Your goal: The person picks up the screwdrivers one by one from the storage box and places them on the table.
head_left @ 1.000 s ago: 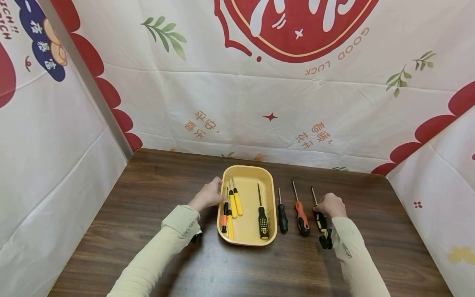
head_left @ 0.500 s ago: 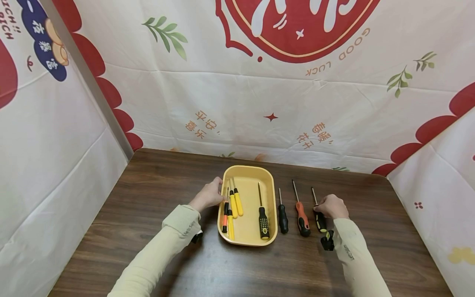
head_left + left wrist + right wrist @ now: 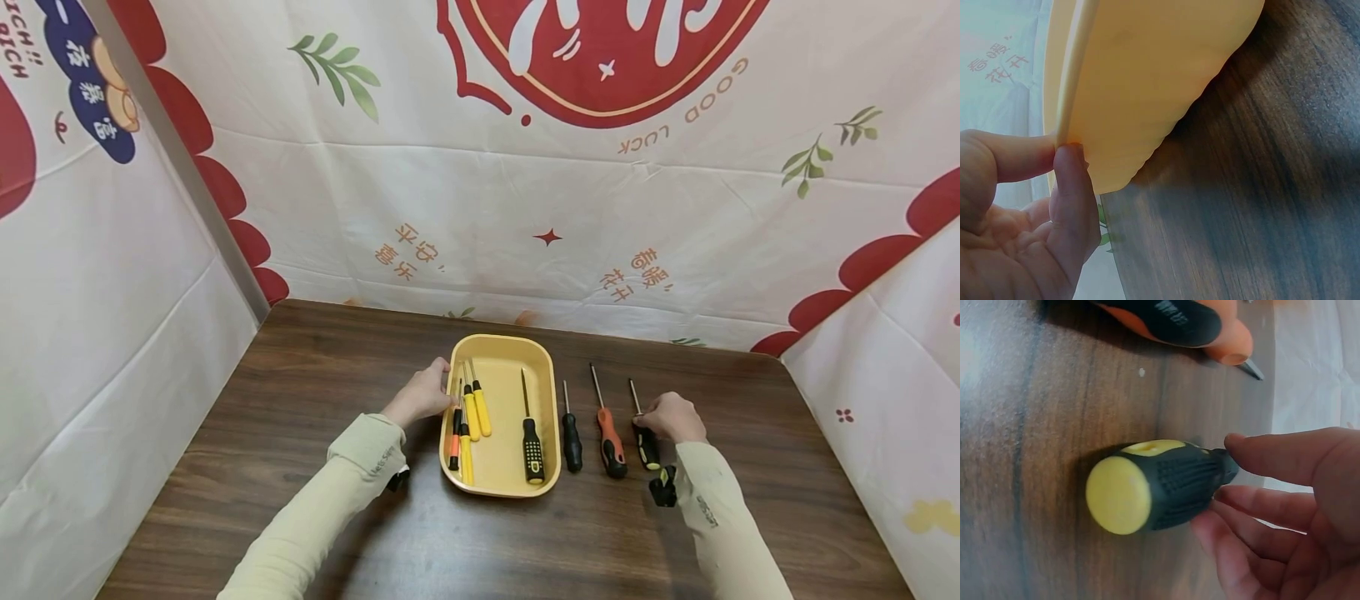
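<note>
My left hand (image 3: 422,393) pinches the left rim of a yellow tray (image 3: 497,457) between thumb and finger, as the left wrist view confirms. At the right, my right hand (image 3: 673,417) pinches the neck end of a black-and-yellow screwdriver (image 3: 1179,481). Its round yellow butt faces the right wrist camera, and the head view shows it lying on the table, shaft pointing away. To its left lie an orange-and-black screwdriver (image 3: 611,442) and a black screwdriver (image 3: 572,442), roughly parallel.
Inside the tray, several thin yellow-handled screwdrivers (image 3: 481,408) and an orange-and-black one (image 3: 454,442) lie at the left; a black-and-yellow patterned screwdriver (image 3: 532,450) lies at the right. A printed cloth (image 3: 480,208) hangs behind the brown table (image 3: 315,358).
My right hand and wrist have shifted slightly rightward, exposing more of the screwdriver's handle end. The left hand and the tray look unmoved.
</note>
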The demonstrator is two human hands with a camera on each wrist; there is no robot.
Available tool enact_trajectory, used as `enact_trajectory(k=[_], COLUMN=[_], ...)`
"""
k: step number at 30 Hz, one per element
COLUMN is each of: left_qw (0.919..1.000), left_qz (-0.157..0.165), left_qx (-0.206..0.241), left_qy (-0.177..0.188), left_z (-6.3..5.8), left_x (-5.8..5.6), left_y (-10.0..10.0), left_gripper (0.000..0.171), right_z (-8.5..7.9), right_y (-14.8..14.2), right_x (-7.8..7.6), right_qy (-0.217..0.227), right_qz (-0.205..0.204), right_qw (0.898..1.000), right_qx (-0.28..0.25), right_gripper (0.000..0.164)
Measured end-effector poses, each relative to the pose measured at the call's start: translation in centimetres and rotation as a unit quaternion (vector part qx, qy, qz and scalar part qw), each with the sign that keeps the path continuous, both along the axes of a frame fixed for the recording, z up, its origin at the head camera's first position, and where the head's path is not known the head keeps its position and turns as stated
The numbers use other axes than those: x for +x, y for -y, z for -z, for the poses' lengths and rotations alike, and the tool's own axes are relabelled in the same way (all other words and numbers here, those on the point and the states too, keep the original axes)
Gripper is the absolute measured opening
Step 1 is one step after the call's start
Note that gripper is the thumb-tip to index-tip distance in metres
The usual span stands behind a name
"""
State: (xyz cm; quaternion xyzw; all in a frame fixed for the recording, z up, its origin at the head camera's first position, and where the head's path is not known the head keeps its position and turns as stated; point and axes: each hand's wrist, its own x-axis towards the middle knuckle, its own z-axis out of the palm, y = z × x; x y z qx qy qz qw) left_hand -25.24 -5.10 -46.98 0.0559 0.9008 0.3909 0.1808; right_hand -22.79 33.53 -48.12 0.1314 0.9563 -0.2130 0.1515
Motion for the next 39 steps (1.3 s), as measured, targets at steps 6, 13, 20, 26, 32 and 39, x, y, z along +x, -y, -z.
enact_trajectory(k=[6,13,20,26,32,39], left_qw=[1.0,1.0,0.9999,0.9999,0.9999,0.9999], left_qz=[0.001,0.001,0.003,0.004,0.003,0.002], left_qx=[-0.002,-0.006,-0.014,-0.015,-0.014,-0.015], left_qy=[0.001,0.001,-0.003,-0.005,-0.002,-0.001], left_z=[-0.1,-0.1,0.0,0.1,-0.1,-0.2], left_x=[0.1,0.1,0.0,-0.1,0.0,0.0], left_y=[0.0,0.0,0.0,0.0,0.0,0.0], left_gripper=[0.046,0.046,0.047,0.048,0.047,0.047], right_z=[-1.3,-3.2,-5.4,-7.2,-8.9,-10.0], right_y=[0.5,1.6,3.2,4.9,6.8,8.8], right_x=[-0.1,-0.5,-0.6,-0.5,-0.3,-0.1], right_qy=[-0.012,-0.037,-0.066,-0.099,-0.122,-0.136], right_qz=[-0.019,-0.042,-0.067,-0.089,-0.105,-0.122], right_qw=[1.0,0.998,0.995,0.99,0.986,0.982], right_qx=[0.018,0.027,0.036,0.045,0.049,0.042], right_gripper=[0.029,0.033,0.048,0.048,0.047,0.046])
